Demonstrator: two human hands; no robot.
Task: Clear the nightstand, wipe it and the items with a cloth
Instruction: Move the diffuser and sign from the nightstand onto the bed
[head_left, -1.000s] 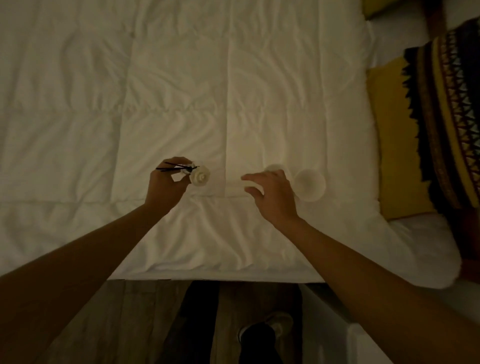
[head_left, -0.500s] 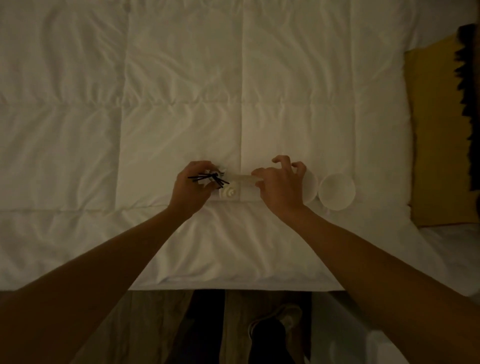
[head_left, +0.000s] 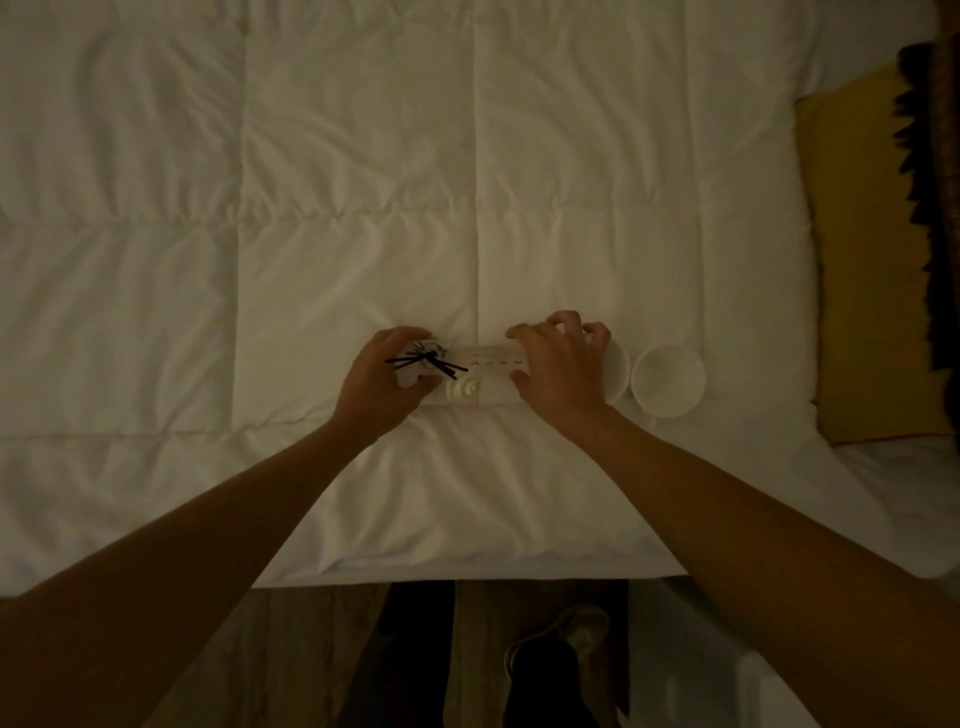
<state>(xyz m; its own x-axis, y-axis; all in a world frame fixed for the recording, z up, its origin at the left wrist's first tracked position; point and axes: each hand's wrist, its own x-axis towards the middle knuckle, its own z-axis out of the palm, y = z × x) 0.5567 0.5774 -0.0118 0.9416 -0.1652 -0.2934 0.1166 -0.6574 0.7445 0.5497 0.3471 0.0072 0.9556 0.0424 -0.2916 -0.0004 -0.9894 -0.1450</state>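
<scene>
Both hands work low over the white duvet (head_left: 363, 218), near its front edge. The left hand (head_left: 382, 387) curls its fingers round a small pale holder (head_left: 423, 349) with several black sticks (head_left: 431, 362) fanning from it. The right hand (head_left: 563, 366), fingers bent, grips a flat white box (head_left: 491, 358). A white flower-shaped piece (head_left: 464, 388) sits between them. Two round white dishes (head_left: 669, 381) lie right, contents unclear.

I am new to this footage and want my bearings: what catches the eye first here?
Two bare forearms reach over a white quilted bed. The left hand grips a small white holder with thin black sticks fanning out; the right hand rests on a pale flat box. A white cup sits right of it.
</scene>
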